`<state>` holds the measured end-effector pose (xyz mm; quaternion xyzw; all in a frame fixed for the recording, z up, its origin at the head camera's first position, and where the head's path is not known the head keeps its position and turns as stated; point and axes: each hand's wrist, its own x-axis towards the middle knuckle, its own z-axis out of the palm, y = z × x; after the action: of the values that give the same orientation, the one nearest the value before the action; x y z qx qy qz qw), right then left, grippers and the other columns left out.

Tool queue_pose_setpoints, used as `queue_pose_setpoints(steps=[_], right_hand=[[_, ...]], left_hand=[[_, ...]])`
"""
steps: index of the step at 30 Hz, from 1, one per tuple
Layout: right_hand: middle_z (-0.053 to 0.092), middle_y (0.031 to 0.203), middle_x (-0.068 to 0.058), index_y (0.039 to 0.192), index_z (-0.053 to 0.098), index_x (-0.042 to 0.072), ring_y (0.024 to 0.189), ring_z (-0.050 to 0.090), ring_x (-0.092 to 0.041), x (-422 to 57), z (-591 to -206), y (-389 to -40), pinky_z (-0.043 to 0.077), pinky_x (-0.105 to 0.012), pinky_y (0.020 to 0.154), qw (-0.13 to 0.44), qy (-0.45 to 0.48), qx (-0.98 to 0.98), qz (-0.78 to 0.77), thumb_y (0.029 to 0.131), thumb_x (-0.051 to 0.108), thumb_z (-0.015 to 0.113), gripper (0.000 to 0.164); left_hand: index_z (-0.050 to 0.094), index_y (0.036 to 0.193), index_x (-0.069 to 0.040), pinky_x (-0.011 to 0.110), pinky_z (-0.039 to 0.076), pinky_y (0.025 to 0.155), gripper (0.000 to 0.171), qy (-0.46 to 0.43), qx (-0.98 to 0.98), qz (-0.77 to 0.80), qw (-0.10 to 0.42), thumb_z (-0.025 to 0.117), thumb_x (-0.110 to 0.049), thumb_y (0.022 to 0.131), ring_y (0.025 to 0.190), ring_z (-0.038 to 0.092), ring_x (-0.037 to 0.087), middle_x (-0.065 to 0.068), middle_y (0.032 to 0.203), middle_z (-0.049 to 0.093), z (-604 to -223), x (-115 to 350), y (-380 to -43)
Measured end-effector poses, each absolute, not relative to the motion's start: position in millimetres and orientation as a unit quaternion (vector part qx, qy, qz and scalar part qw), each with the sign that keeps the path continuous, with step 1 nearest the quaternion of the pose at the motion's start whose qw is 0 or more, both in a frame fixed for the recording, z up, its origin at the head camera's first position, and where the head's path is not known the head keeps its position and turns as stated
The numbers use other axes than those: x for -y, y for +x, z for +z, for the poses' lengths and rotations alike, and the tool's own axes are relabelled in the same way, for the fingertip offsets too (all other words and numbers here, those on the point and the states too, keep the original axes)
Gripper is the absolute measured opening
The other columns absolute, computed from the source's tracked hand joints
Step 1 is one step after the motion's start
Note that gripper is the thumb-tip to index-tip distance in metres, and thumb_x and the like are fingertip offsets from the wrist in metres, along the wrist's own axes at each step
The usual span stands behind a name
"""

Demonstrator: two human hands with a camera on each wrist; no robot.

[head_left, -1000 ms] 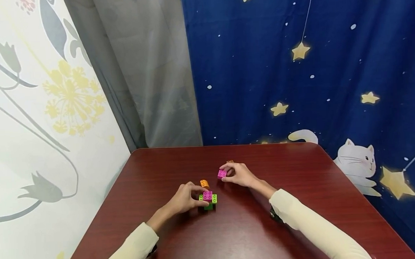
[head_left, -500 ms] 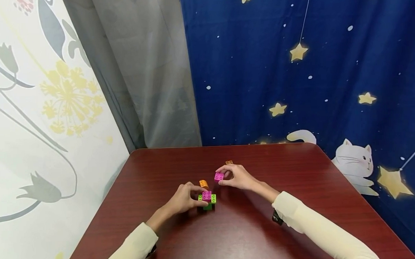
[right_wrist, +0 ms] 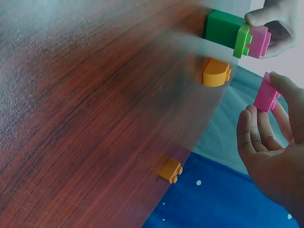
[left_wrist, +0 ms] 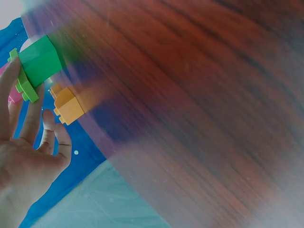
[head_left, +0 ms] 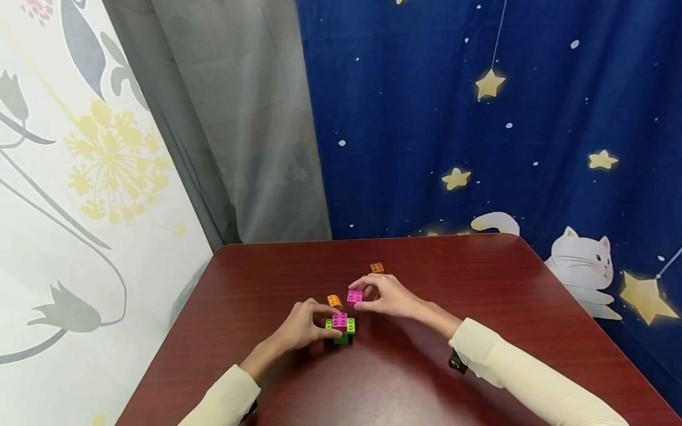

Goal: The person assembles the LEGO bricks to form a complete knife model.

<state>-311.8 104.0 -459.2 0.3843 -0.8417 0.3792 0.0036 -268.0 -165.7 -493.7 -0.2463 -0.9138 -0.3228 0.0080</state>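
A small stack of toy building bricks stands on the table: a dark green block [right_wrist: 222, 26] at the bottom, a wider light green plate [head_left: 351, 326] across it and a pink brick [head_left: 340, 320] on top. My left hand [head_left: 304, 328] grips this stack from the left, thumb on the near side and fingers behind. Just beyond and right of it, my right hand [head_left: 390, 296] pinches a second pink studded brick [right_wrist: 266, 92] between thumb and fingertips, raised off the table. A rounded orange brick [head_left: 334, 301] sits right behind the stack.
A small orange-brown studded brick [head_left: 377, 268] lies farther back, beyond the right hand. The dark red wooden table [head_left: 275, 265] ends at a blue star curtain [head_left: 406, 142] and a grey curtain [head_left: 260, 147]. A patterned white wall [head_left: 168, 256] borders its left side.
My right hand has carried its pink brick left and slightly nearer, toward the stack. The orange-brown brick behind that hand has come into full view. My left hand holds the stack in place.
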Motion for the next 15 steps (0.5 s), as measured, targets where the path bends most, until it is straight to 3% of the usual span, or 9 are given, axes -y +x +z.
queue_pose_setpoints(steps=[5, 12, 15], right_hand=[[0.072, 0.105, -0.003, 0.125, 0.072, 0.012, 0.096, 0.071, -0.035, -102, -457, -307, 0.059, -0.049, 0.082, -0.011, 0.389, 0.836, 0.387, 0.090, 0.021, 0.084, 0.039], [0.070, 0.106, 0.002, 0.125, 0.073, 0.015, 0.092, 0.071, -0.023, -96, -460, -301, 0.059, -0.032, 0.078, -0.009, 0.400, 0.841, 0.364, 0.091, 0.024, 0.084, 0.037], [0.070, 0.104, 0.002, 0.124, 0.073, 0.015, 0.090, 0.070, -0.019, -93, -461, -298, 0.059, -0.032, 0.078, -0.006, 0.407, 0.839, 0.362, 0.091, 0.023, 0.084, 0.036]], left_hand=[[0.080, 0.113, -0.024, 0.026, 0.046, 0.064, 0.040, -0.250, 0.914, -0.319, 0.011, 0.090, -0.045, 0.080, 0.081, 0.055, 0.018, -0.010, 0.084, 0.061, -495, 165, -269], [0.081, 0.113, -0.023, 0.025, 0.045, 0.064, 0.040, -0.263, 0.912, -0.315, 0.024, 0.090, -0.044, 0.080, 0.082, 0.057, 0.020, -0.011, 0.084, 0.062, -496, 165, -270], [0.081, 0.113, -0.019, 0.025, 0.046, 0.066, 0.042, -0.261, 0.911, -0.318, 0.025, 0.091, -0.042, 0.079, 0.083, 0.058, 0.020, -0.009, 0.088, 0.064, -495, 165, -269]])
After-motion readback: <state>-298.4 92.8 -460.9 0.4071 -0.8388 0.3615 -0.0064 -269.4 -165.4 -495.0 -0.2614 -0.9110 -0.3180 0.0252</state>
